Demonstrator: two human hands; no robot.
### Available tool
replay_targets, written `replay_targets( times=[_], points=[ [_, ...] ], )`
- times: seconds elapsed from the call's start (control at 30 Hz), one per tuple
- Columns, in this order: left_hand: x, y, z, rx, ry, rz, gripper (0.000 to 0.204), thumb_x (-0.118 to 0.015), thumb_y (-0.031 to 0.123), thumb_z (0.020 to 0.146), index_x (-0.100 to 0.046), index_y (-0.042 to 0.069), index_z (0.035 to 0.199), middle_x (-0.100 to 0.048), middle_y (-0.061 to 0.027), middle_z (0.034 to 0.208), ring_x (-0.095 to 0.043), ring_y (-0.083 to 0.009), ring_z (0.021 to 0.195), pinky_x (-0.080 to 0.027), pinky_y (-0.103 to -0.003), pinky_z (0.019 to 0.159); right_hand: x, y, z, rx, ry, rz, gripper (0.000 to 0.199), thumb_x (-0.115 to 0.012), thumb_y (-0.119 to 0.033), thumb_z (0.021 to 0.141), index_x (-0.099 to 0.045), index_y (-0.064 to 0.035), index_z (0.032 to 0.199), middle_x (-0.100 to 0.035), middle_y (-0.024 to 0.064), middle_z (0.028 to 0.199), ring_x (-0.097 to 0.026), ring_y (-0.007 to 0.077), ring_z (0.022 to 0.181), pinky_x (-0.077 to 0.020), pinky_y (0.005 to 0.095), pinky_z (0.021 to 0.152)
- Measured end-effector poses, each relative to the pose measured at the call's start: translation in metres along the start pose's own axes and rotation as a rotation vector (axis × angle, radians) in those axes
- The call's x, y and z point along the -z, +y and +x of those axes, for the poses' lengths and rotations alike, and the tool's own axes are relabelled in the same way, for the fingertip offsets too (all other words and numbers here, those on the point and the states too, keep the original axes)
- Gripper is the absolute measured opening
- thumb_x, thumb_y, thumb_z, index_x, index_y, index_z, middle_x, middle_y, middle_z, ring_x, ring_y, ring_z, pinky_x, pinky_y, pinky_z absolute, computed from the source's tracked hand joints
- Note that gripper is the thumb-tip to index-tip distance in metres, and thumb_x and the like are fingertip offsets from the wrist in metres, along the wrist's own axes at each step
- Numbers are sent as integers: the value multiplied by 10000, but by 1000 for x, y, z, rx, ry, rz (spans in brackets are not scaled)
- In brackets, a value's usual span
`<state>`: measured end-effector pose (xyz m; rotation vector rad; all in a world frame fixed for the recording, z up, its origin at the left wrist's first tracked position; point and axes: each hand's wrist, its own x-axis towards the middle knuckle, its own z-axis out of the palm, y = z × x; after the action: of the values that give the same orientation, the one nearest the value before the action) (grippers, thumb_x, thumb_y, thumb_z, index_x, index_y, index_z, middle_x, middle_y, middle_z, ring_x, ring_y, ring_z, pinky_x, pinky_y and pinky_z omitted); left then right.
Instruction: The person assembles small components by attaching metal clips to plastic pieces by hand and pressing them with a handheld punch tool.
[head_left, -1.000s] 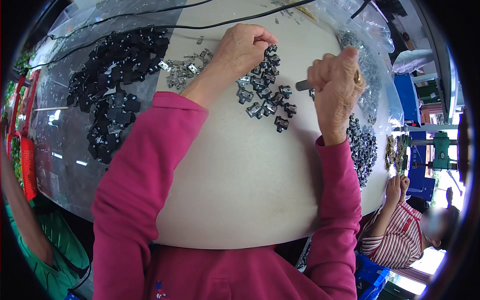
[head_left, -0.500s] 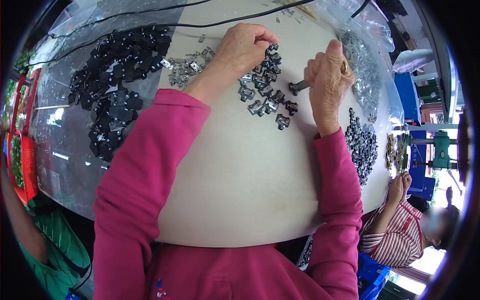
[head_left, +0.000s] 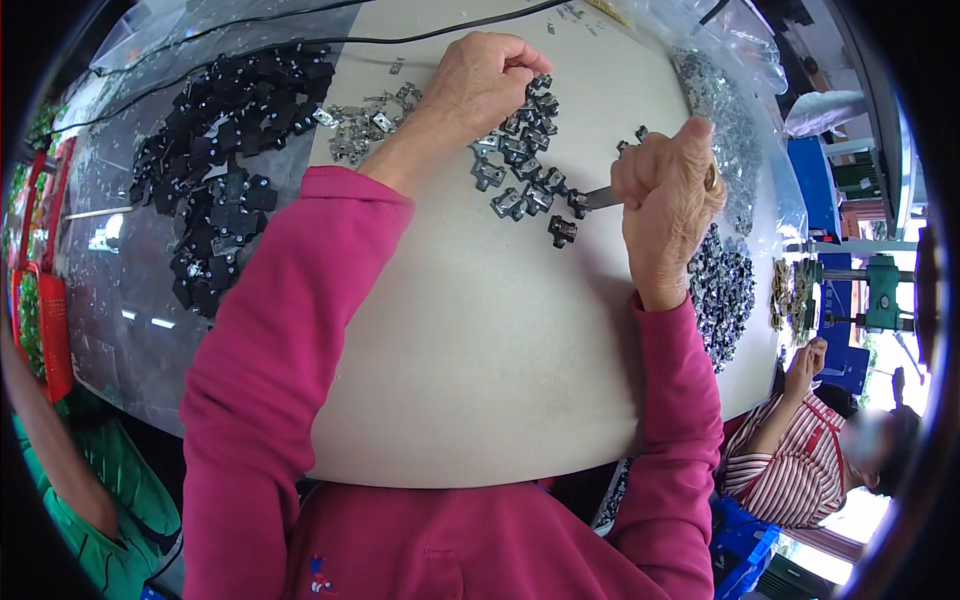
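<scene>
The left hand [head_left: 480, 85] reaches to the top middle of the frame, fingers curled down on a bunch of small grey metal parts [head_left: 525, 165] on the pale counter [head_left: 470, 340]. The right hand [head_left: 668, 205], at the right, is a tight fist gripping a thin metal tool [head_left: 598, 198] whose tip touches the parts.

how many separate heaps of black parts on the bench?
3: big heap at far left, cluster between left hand and right hand, heap at right edge. More may be hidden.
</scene>
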<state>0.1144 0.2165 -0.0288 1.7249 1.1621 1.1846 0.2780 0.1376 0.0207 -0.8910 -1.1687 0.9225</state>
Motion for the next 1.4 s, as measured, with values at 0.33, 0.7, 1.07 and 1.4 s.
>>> replay_targets(
  times=[0.33,0.7,1.07,1.4],
  points=[
    [0,3,-3,-9,-2,24,241,-522,69,801,-681,27,977,-652,-32,784,-557,-64,674,-471,-225,643,1,7,2,-40,43,-49,507,-529,-417,924,-288,-119,591,-274,-27,471,-251,66,407,-196,249,390],
    [0,6,-2,-10,19,67,220,-538,91,807,-689,34,957,-652,-39,755,-571,-76,663,-473,-239,635,22,1,15,140,21,-133,500,-510,-401,935,-288,-108,596,-286,-21,482,-254,73,419,-192,261,401],
    [-3,-1,1,-44,43,51,224,-534,93,805,-690,37,956,-675,-55,795,-603,-94,706,-491,-242,679,-20,14,6,-26,-252,-44,497,-488,-424,936,-297,-93,618,-266,-19,501,-226,83,434,-178,263,421],
    [-3,-1,2,-8,25,61,222,-531,76,804,-690,37,955,-680,-63,836,-605,-89,733,-492,-240,696,9,5,15,69,-50,-134,504,-505,-407,936,-294,-107,590,-275,-23,490,-250,73,418,-193,248,401]
  ],
)
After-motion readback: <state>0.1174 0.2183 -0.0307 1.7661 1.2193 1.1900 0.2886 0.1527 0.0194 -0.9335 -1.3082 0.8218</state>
